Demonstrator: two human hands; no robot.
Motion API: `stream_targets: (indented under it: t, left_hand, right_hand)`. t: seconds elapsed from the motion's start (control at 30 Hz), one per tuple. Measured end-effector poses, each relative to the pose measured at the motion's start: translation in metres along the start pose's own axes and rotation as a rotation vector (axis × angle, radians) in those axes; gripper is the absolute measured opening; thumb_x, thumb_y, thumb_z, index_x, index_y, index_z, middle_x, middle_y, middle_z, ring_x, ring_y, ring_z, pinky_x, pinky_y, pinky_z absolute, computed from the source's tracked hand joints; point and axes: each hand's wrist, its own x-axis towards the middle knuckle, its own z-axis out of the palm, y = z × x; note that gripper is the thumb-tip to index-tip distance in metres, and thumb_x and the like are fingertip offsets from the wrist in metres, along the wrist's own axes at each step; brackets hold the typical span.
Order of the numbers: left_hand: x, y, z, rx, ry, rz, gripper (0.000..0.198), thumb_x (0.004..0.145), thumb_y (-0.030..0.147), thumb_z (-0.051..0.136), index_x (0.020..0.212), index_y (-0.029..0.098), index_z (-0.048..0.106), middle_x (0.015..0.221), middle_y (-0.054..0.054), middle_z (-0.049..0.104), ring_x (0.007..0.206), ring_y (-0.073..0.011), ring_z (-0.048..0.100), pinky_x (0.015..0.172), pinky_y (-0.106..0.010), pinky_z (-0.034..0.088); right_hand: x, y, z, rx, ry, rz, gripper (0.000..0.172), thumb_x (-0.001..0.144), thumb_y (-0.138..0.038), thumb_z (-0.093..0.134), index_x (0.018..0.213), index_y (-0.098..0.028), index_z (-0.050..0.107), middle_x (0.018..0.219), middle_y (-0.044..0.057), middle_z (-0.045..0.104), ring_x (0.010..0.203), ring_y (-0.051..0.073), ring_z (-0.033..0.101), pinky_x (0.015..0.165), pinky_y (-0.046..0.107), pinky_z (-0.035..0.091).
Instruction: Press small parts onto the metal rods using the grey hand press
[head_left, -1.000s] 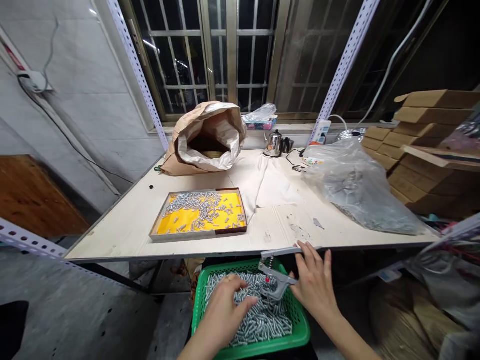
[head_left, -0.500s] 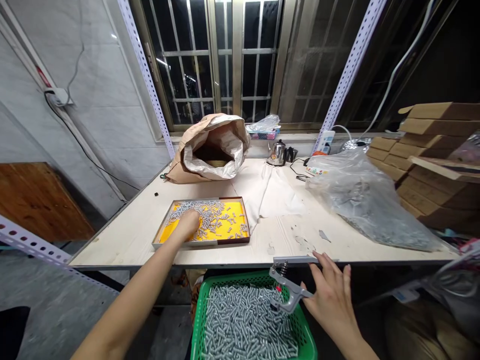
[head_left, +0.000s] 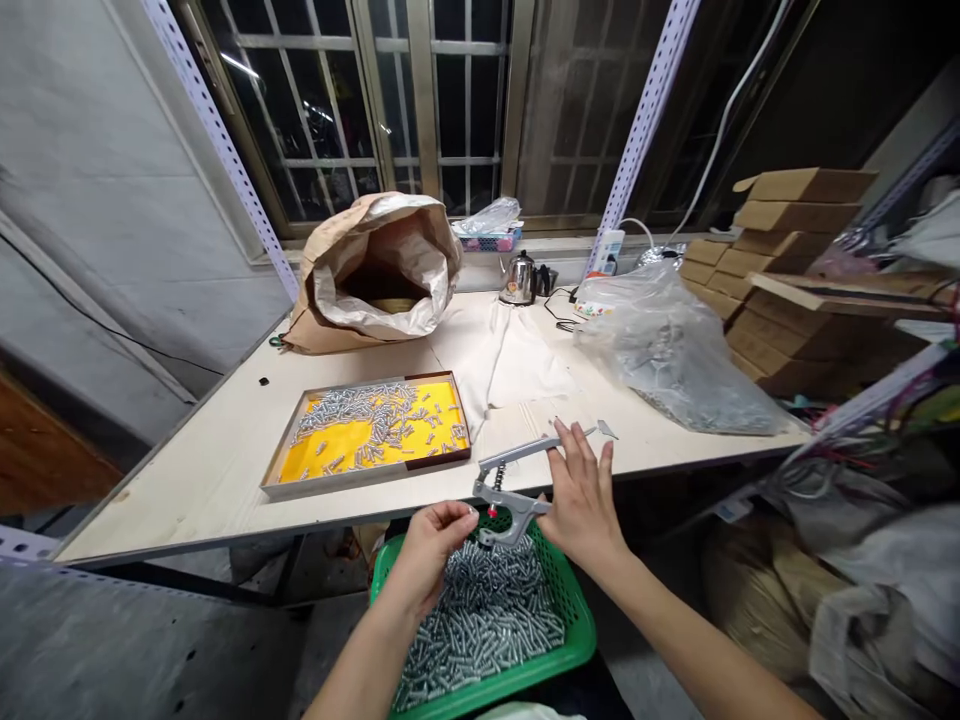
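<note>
My right hand grips grey metal hand-press pliers, fingertips on the upper handle and the thumb side at the lower one. The handles are spread, with a dark spring between them and a red tip near the jaw. Close to the left of that jaw, my left hand pinches thumb and forefinger together; whatever is in the pinch is too small to make out. Beneath both hands is a green plastic basket full of small silver metal screw-like pieces.
A shallow tray with a yellow bottom holds more small metal pieces. Behind it lies an open paper sack. A kettle, a clear plastic bag and stacked cardboard boxes stand farther back and right.
My left hand has left the yellow-bottomed tray and come right to the pliers' jaw. The pliers' handles stay spread in my right hand. The view has shifted, moving the table leftward.
</note>
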Motion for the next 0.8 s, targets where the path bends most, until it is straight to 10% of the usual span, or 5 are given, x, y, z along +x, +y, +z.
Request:
stream_targets:
  t: [0.43, 0.8]
  left_hand:
    - [0.000, 0.014, -0.004, 0.365, -0.019, 0.066, 0.018, 0.052, 0.026, 0.073, 0.055, 0.015, 0.060, 0.056, 0.001, 0.058, 0.060, -0.0140, 0.049, 0.064, -0.026, 0.035]
    - [-0.008, 0.025, -0.008, 0.528, -0.325, -0.022, 0.008, 0.057, 0.018, 0.067, 0.065, 0.014, 0.064, 0.061, 0.002, 0.058, 0.064, -0.0148, 0.048, 0.065, -0.026, 0.034]
  right_hand:
    - [-0.004, -0.014, -0.001, 0.012, -0.035, -0.046, 0.066, 0.058, -0.014, 0.054, 0.123, -0.004, 0.045, 0.152, 0.019, 0.015, 0.142, 0.031, 0.004, 0.112, 0.059, -0.004]
    - [-0.012, -0.022, 0.002, 0.038, -0.063, -0.065, 0.060, 0.060, -0.012, 0.053, 0.120, -0.005, 0.046, 0.151, 0.020, 0.018, 0.142, 0.032, 0.005, 0.111, 0.062, -0.002]
